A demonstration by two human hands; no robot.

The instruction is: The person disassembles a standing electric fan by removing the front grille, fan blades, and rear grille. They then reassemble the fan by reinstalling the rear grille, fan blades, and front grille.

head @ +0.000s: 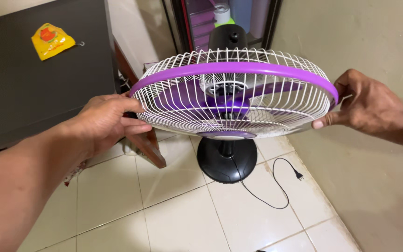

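The left hand and right hand each hold one side of the white wire fan cage, fingers closed on its purple ring. It sits tipped up on the black stand. They seem to be working the cage loose; next calls for a steady, even pull.

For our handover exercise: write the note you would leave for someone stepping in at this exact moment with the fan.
Left hand: gripping the left rim of the fan's white wire guard.
Right hand: gripping the right rim at the purple ring.
Fan: on its black round base on the tiled floor, head tilted; purple blades inside.
Done: power cord is unplugged, plug on the floor.
Left: the guard is closed, ring on.
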